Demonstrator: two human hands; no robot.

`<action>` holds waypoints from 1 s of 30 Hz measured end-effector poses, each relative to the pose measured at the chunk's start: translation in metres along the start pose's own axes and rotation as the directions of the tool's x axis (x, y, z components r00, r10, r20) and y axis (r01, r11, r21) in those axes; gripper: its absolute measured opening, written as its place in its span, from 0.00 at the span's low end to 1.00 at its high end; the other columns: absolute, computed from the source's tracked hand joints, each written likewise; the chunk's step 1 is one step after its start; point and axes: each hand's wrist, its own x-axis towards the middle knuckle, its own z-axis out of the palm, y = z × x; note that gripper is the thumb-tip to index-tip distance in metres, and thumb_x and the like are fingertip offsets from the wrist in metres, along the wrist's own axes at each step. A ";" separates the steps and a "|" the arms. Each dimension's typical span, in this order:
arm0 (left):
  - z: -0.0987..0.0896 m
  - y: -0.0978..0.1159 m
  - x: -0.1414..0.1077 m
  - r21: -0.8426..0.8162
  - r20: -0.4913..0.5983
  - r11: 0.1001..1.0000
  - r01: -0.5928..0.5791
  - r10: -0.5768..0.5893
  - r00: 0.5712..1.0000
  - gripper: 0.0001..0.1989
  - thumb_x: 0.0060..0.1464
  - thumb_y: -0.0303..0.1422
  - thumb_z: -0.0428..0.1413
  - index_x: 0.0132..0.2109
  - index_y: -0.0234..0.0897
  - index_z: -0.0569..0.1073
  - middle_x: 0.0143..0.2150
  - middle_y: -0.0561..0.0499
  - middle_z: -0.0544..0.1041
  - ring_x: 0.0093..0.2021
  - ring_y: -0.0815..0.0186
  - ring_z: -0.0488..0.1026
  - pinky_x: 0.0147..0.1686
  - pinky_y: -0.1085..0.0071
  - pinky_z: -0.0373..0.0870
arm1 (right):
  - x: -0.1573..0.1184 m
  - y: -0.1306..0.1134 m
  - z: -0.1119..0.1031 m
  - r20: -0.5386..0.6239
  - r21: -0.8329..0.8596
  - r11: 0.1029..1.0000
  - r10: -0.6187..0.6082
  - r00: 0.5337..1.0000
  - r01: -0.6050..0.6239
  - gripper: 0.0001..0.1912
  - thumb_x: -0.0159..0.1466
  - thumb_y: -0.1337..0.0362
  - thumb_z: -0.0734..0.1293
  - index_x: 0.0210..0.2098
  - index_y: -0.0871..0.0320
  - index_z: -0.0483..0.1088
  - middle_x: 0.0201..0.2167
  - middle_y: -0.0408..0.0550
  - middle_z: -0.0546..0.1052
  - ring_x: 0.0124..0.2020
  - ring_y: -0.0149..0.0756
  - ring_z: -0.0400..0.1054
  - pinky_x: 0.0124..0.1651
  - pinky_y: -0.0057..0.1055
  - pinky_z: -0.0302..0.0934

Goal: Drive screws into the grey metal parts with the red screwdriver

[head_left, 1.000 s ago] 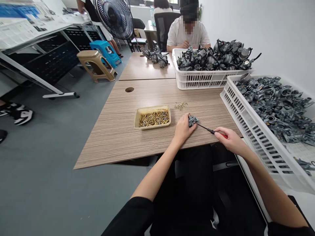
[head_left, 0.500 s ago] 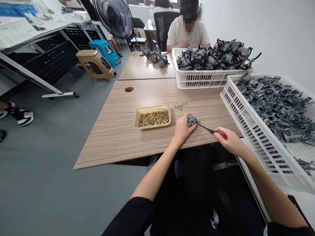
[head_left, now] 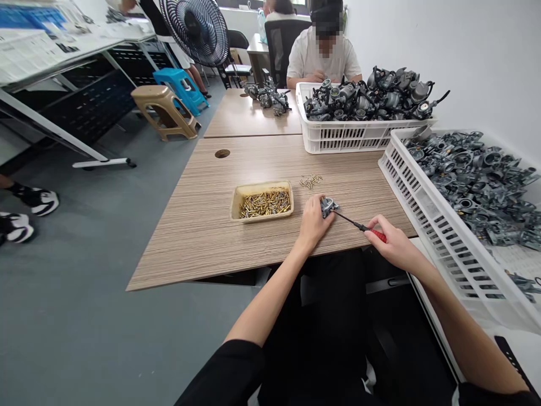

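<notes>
My left hand (head_left: 313, 221) is closed on a small grey metal carburetor body (head_left: 328, 206) at the table, its fingers around the left side. In my right hand (head_left: 392, 242) is a screwdriver (head_left: 358, 225) with a red handle and a dark shaft. The shaft points left, and its tip meets the near side of the carburetor body; the exact contact spot is too small to make out. Just beyond lies a loose pile of small brass parts (head_left: 311, 181). To the left of my left hand stands a cream plastic tray (head_left: 262, 219) holding many more brass pieces.
A white crate (head_left: 443, 231) of grey metal bodies stands at my right. Behind it, another white crate (head_left: 346, 141) holds carburetors with black parts. More carburetors (head_left: 270, 98) lie on the far table, where a person (head_left: 323, 56) sits. A fan (head_left: 194, 28) and stools (head_left: 164, 110) are at left.
The carburetor body has turned slightly and shifted a little left in my left hand. My right hand and the screwdriver have moved slightly left. Another shoe shows at the left edge.
</notes>
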 end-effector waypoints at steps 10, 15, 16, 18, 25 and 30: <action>0.001 -0.002 0.001 -0.014 -0.043 1.000 0.022 -0.022 0.999 0.23 0.57 0.29 0.61 0.57 0.41 0.64 0.55 0.42 0.73 0.59 0.53 0.70 0.61 0.54 0.69 | 0.002 0.003 -0.002 0.033 0.010 0.996 -0.088 0.996 0.088 0.14 0.64 0.59 0.65 0.49 0.51 0.62 0.31 0.41 0.73 0.30 0.40 0.69 0.38 0.35 0.61; 0.001 -0.005 0.003 -0.025 -0.048 0.999 0.041 -0.042 0.998 0.22 0.57 0.28 0.61 0.56 0.41 0.64 0.52 0.43 0.74 0.56 0.53 0.71 0.60 0.54 0.70 | 0.003 0.006 -0.006 -0.019 0.052 0.991 -0.126 0.992 0.126 0.17 0.66 0.59 0.64 0.53 0.52 0.62 0.36 0.45 0.75 0.33 0.41 0.71 0.39 0.36 0.61; 0.001 -0.005 0.003 -0.027 -0.052 0.999 0.043 -0.045 0.998 0.22 0.57 0.28 0.61 0.56 0.41 0.65 0.52 0.43 0.74 0.55 0.53 0.72 0.60 0.54 0.70 | 0.003 0.006 -0.006 -0.017 0.060 0.989 -0.131 0.991 0.132 0.16 0.68 0.58 0.64 0.53 0.51 0.62 0.37 0.45 0.76 0.33 0.41 0.71 0.39 0.36 0.61; 0.001 -0.006 0.004 -0.030 -0.065 0.999 0.045 -0.047 0.997 0.21 0.57 0.28 0.61 0.56 0.40 0.65 0.51 0.43 0.74 0.55 0.54 0.72 0.59 0.55 0.70 | 0.004 0.006 -0.006 -0.009 0.073 0.987 -0.145 0.989 0.146 0.13 0.70 0.56 0.63 0.51 0.51 0.63 0.38 0.46 0.76 0.34 0.41 0.71 0.39 0.35 0.61; 0.001 -0.009 0.003 -0.040 -0.091 0.998 0.049 -0.052 0.994 0.21 0.57 0.28 0.60 0.56 0.41 0.65 0.52 0.44 0.73 0.55 0.55 0.72 0.59 0.55 0.70 | 0.013 0.019 0.004 -0.099 0.063 0.978 -0.191 0.977 0.198 0.14 0.74 0.48 0.60 0.42 0.51 0.66 0.22 0.37 0.66 0.24 0.36 0.61 0.33 0.32 0.54; 0.000 -0.009 0.002 -0.044 -0.127 0.998 0.049 -0.054 0.990 0.22 0.57 0.26 0.60 0.56 0.42 0.64 0.52 0.44 0.72 0.56 0.54 0.70 0.59 0.55 0.69 | 0.021 0.032 0.015 -0.138 0.081 0.984 -0.149 0.979 0.161 0.15 0.73 0.46 0.60 0.40 0.50 0.64 0.17 0.33 0.59 0.20 0.35 0.56 0.30 0.32 0.50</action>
